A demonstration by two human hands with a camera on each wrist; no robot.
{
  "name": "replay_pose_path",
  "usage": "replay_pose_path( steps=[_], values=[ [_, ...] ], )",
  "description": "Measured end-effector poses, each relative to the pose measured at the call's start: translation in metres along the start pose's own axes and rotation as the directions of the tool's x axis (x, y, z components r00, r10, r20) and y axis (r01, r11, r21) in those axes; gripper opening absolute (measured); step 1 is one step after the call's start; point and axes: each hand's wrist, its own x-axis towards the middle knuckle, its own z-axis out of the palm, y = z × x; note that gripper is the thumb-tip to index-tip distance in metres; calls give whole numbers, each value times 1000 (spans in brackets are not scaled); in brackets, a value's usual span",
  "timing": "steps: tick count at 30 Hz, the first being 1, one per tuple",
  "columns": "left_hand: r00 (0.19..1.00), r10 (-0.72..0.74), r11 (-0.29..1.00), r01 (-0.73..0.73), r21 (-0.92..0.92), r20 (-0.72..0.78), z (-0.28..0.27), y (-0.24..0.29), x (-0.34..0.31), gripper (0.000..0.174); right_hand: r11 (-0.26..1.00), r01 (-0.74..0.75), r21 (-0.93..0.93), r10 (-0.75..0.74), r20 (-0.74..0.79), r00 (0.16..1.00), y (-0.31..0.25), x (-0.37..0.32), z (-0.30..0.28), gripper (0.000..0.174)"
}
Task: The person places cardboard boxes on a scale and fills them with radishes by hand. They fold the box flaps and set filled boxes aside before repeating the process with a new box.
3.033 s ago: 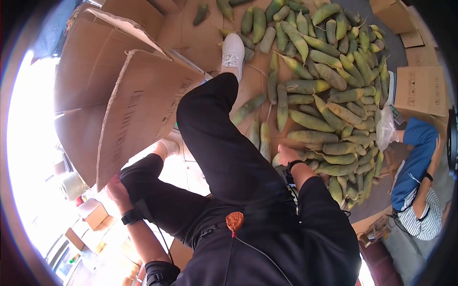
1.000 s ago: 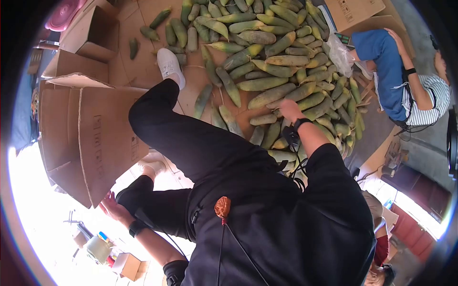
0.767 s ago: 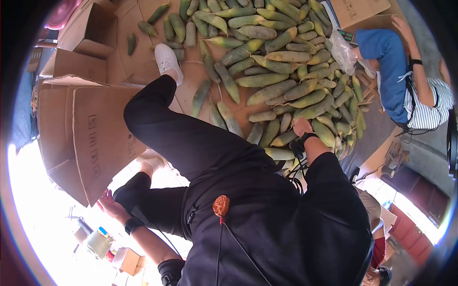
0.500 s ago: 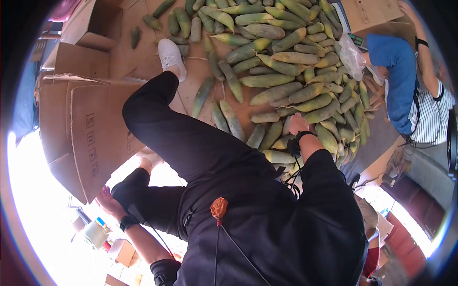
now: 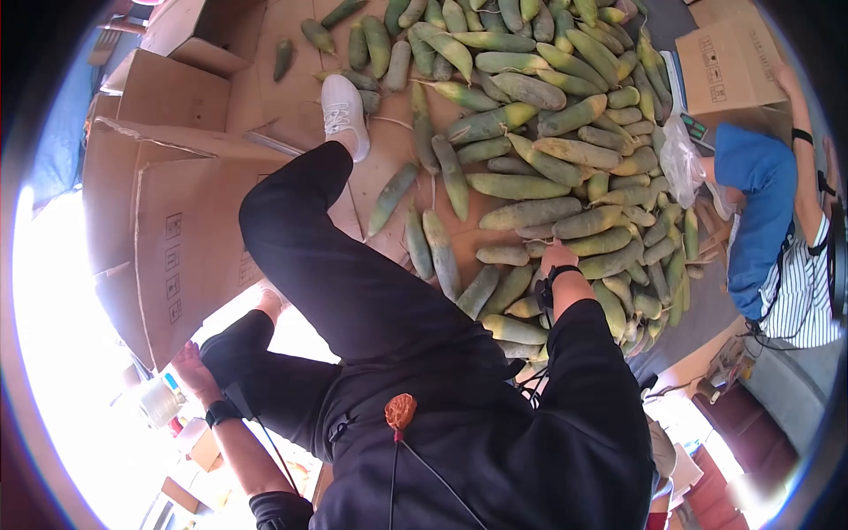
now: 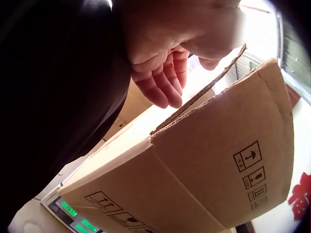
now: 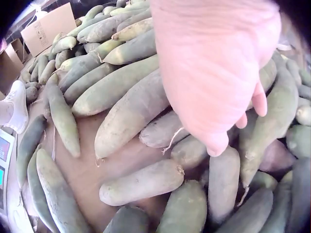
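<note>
Big green radishes (image 5: 530, 212) lie heaped on cardboard on the floor. My right hand (image 5: 558, 258) is low over the heap's near side. In the right wrist view its thumb tip overlaps the end of a stubby radish (image 7: 223, 182), fingers pointing down and partly hidden behind the palm. Left of it lies another short radish (image 7: 142, 182). At the left, my left hand (image 5: 194, 373) hangs by the lower corner of a large cardboard box (image 5: 190, 238). Its loosely bent fingers (image 6: 165, 90) hold nothing, just above the box's raised flap (image 6: 204, 90).
A scale with green digits (image 6: 68, 208) shows under the box. My white shoe (image 5: 343, 110) is planted between box and heap. Another person in blue trousers (image 5: 751, 212) sits at the right, near a plastic bag (image 5: 682, 163) and a second box (image 5: 729, 66).
My right hand has left the radish it was over a second ago and moved to the heap's nearer side. My left hand stays by the box. The head view has shifted.
</note>
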Motion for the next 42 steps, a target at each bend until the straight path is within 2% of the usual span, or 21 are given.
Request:
replay_pose_path(
  steps=[2,3,5,10,15,16,18,20,21,25,27,28,30,31,32,34,35,36,38,39,42],
  values=[
    [1000,-1,1000,2,-14,9,-1,0,1,29,1000,8,-17,-9,-32,999,3,6,5,32],
    [1000,2,1000,-2,-16,4,-2,0,2,29,994,-16,-109,16,2,1000,-1,2,-2,30],
    [998,-4,999,6,-36,55,-3,-2,4,29,993,-8,-117,8,3,1000,0,2,-2,29],
    [1000,6,1000,-6,-8,29,-5,-7,7,31,996,43,-79,-45,-30,999,13,20,8,24],
    [999,30,999,-31,17,45,-25,-24,22,37,993,100,64,-74,-322,944,35,9,0,22],
    [998,43,999,-42,-10,49,-22,-26,22,38,993,68,95,-36,-303,952,38,6,-4,23],
    [997,66,997,-64,-41,32,-16,-25,17,39,983,45,179,28,-384,923,40,-11,-11,24],
    [997,65,995,-62,-74,44,-7,-24,13,40,949,35,312,33,-211,977,45,-12,-13,28],
    [997,72,992,-67,-106,39,-1,-22,10,39,964,119,239,-73,-191,979,42,-14,-12,34],
    [993,109,983,-102,-152,42,9,-18,2,34,935,241,260,-141,-352,925,11,-25,-6,38],
    [992,125,973,-125,-197,-10,14,-16,-3,29,866,216,451,-38,-370,928,-7,-38,-15,37],
    [988,151,966,-151,-209,-16,26,-6,-11,26,868,241,434,-66,-380,923,-12,-38,-17,37],
    [990,141,965,-143,-221,-26,32,1,-17,25,667,317,674,-20,-409,912,-14,-36,-27,38],
    [988,148,961,-155,-228,-50,32,3,-18,25,598,345,724,-12,-422,907,-14,-37,-35,37],
    [986,168,961,-167,-219,-15,32,4,-19,24,604,363,710,-30,-435,900,-21,-45,-47,37],
    [981,191,958,-187,-219,0,33,5,-23,23,300,283,911,48,-311,949,-41,-78,-76,31],
    [982,188,958,-186,-219,-10,37,8,-26,22,185,300,936,-43,-297,954,-48,-92,-91,30],
    [983,185,958,-184,-219,-18,40,12,-27,21,191,313,930,-54,-309,950,-61,-113,-108,30],
    [977,211,960,-209,-186,-5,40,15,-28,23,105,467,878,-152,-450,880,-99,-163,-141,35],
    [975,220,958,-215,-190,6,39,14,-28,24,107,474,874,-155,-457,876,-113,-183,-157,35],
    [970,240,958,-234,-168,20,38,15,-26,25,29,728,685,-349,-675,649,-155,-240,-203,37]
  ],
)
